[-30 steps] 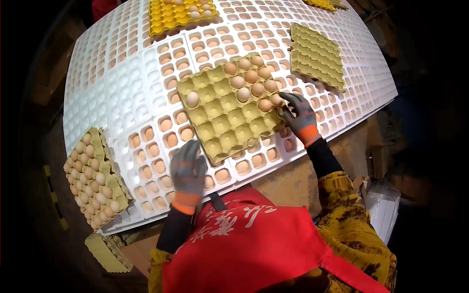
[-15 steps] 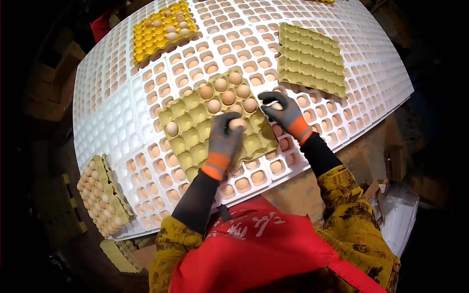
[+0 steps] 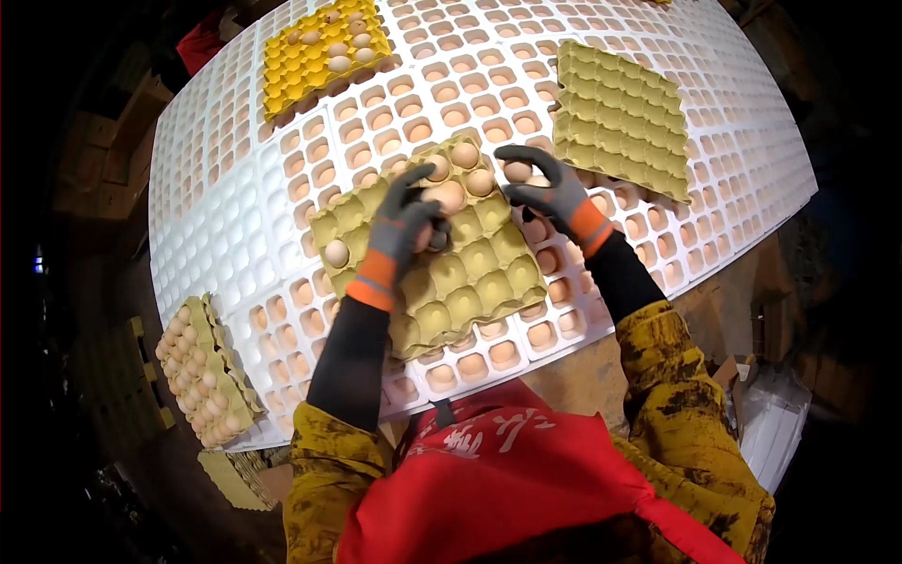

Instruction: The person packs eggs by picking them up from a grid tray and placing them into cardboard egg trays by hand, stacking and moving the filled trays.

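Observation:
A greenish pulp egg tray lies in front of me on the white cell trays, with a few eggs at its far end and a lone egg at its left. Over its middle, my left hand, in a grey and orange glove, curls around eggs; one egg shows by the palm and another at the fingers. Just off the tray's right edge, my right hand, gloved alike, holds eggs between thumb and fingers, one being a brownish egg. The palms hide the exact number.
White trays with square cells cover the table, most cells holding eggs. A bare pulp tray lies at the right. A yellow tray with several eggs sits at the far left. At the near-left edge leans a full egg tray.
Fewer eggs sit in the middle pulp tray. My left hand has moved left and its fingers now curl around eggs. More egg shows in my right hand. The whole view has shifted slightly.

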`<action>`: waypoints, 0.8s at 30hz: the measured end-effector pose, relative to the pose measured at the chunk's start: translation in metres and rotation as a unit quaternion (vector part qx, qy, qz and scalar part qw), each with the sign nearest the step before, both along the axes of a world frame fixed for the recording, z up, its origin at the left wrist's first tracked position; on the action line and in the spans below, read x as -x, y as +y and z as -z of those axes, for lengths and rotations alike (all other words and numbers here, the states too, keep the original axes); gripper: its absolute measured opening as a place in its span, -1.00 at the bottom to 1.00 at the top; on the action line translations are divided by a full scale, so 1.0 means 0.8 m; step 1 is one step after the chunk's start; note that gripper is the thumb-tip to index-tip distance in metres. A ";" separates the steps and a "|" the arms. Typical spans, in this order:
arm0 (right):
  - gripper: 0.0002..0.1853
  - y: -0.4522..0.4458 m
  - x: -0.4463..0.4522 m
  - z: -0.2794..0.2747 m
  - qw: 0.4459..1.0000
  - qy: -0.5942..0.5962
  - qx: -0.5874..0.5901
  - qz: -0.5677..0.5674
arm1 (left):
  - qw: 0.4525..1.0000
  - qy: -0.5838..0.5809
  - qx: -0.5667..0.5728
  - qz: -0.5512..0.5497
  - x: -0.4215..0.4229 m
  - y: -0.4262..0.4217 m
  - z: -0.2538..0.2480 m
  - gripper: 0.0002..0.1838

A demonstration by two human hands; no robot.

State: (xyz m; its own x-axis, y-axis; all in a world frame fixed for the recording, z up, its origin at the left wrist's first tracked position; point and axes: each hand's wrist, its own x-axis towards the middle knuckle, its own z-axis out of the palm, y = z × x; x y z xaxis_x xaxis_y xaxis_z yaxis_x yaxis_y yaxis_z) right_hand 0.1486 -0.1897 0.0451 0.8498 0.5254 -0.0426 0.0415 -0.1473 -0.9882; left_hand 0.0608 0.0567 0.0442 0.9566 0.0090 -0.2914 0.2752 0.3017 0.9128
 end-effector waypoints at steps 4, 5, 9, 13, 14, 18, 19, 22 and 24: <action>-0.47 0.052 -0.004 -0.009 0.829 -0.290 0.474 -0.070 | 0.999 0.034 -0.014 0.002 -0.016 0.029 -0.021 -0.50; -0.49 0.052 -0.004 -0.009 0.843 -0.278 0.456 -0.059 | 0.960 -0.030 -0.276 0.032 -0.027 0.022 -0.013 -0.50; -0.44 0.017 0.017 -0.007 0.996 0.002 0.034 0.080 | 0.614 -0.039 -0.770 0.170 -0.048 -0.043 -0.023 -0.43; -0.53 -0.033 0.072 0.021 0.991 0.064 -0.117 0.020 | 0.708 -0.061 -0.696 0.106 -0.044 -0.026 -0.018 -0.48; -0.54 -0.021 0.086 -0.004 0.988 0.092 -0.126 0.024 | 0.771 -0.096 -0.627 0.043 -0.032 -0.009 -0.014 -0.60; -0.51 0.020 0.132 -0.064 0.959 0.274 -0.030 -0.072 | 0.959 0.066 -0.251 -0.112 0.078 0.078 -0.054 -0.51; -0.49 0.039 0.153 -0.046 0.979 0.170 -0.029 -0.109 | 0.950 0.048 -0.274 -0.138 0.122 0.104 -0.045 -0.52; -0.40 0.103 0.219 -0.034 0.978 0.051 -0.048 -0.194 | 0.922 0.081 -0.317 -0.204 0.245 0.149 -0.061 -0.61; -0.47 0.149 0.257 -0.030 0.957 -0.081 0.009 -0.279 | 0.905 0.099 -0.305 -0.281 0.324 0.177 -0.041 -0.57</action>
